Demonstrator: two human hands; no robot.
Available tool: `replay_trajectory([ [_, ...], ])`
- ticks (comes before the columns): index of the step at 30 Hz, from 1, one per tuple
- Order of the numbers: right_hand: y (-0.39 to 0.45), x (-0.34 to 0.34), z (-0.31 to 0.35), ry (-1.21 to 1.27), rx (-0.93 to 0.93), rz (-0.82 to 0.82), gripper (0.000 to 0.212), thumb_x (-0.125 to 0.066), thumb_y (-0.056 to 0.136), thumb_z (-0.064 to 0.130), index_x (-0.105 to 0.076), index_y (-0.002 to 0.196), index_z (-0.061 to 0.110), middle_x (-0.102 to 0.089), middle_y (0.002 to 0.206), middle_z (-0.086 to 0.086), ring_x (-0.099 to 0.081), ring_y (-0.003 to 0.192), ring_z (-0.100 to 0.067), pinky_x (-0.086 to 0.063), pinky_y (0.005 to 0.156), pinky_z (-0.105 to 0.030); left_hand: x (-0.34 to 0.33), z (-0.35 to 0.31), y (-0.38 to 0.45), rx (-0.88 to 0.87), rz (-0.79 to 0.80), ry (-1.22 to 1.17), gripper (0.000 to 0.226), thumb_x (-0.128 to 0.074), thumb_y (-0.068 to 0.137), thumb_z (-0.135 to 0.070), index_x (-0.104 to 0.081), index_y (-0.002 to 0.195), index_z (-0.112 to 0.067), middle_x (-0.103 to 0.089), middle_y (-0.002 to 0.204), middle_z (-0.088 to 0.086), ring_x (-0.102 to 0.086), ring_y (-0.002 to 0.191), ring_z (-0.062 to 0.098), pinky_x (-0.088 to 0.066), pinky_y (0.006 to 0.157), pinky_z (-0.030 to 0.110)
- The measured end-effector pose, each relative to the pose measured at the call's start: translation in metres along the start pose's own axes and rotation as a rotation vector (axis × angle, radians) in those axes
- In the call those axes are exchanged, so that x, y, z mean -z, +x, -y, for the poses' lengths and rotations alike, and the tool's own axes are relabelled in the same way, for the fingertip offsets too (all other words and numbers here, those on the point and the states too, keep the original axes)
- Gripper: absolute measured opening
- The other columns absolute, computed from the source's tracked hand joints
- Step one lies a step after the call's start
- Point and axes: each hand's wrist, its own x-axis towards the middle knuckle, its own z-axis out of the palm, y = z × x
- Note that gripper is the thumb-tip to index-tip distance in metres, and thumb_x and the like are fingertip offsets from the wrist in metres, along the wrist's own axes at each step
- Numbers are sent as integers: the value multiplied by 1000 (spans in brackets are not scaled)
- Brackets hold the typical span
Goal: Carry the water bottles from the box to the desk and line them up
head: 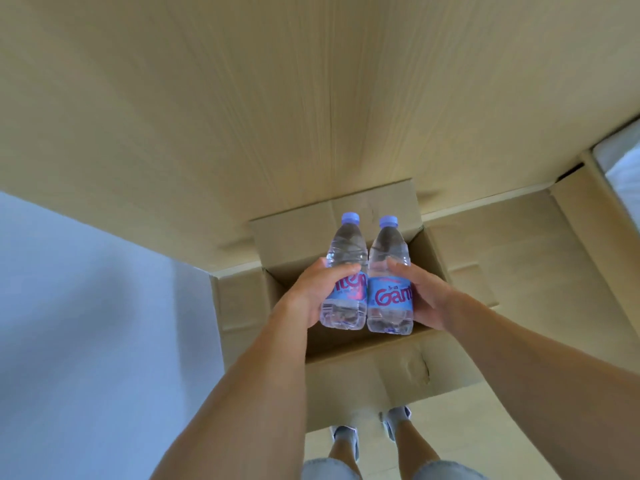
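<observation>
2 water bottles held side by side, touching, over the open cardboard box point(346, 344): left hand point(308, 296) is wrapped round the left bottle point(346, 268) at label height, right hand point(422, 299) is wrapped round the right bottle point(389, 271) the same way. Both tilted, caps pointing away from the person. Both look full and sealed, so expect real weight per hand; thin clear plastic will dent if squeezed, and the film label is probably slick. Mid-body hold on the label band looks right, the ribbed shoulder above would give a stop if one slides. Box interior is mostly hidden behind the bottles, can't tell if more remain. Flaps are folded outward, near flap point(374, 382) sits between box and the feet point(367, 427), so a trip risk when turning. Wooden floor point(207, 98) ahead, pale wall or panel point(86, 306) at left, something white at far right point(623, 168). Desk not in view, so the route to it can't be judged.
</observation>
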Motion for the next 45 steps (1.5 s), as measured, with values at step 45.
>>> replay_trajectory([
  [45,-463,179,-95,613,593,-483,59,-72,81,30,-54,129,1,-73,106,-24,-74,88,-35,-61,67,-43,-430,38,-216,-119,728,680,48,-66,96,-25,-48,136,-4,-63,125,31,-65,106,44,-50,97,64],
])
